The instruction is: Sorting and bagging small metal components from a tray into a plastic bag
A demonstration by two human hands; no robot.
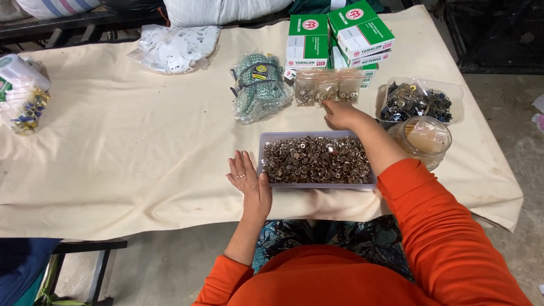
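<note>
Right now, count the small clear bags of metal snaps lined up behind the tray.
3. The small clear bags stand side by side before the green and white boxes: left bag, middle bag, right bag. The right hand reaches toward them; others may hide behind.

My left hand [247, 180] lies flat, palm down, fingers together and extended, on the cream cloth. Its thumb side touches the left wall of the tray [262, 164]. A ring shows on one finger.

The tray is a shallow, rectangular, pale lilac plastic container, set level with its long side facing me. It is filled nearly to the rim with small round metal buttons [314, 160], silver to bronze in tone, lying loose in a heap.

My right hand [339, 114] is past the tray's far edge, knuckles up, fingers curled, touching the three small clear bags [327, 88] of metal pieces. The bags stand side by side.
</note>
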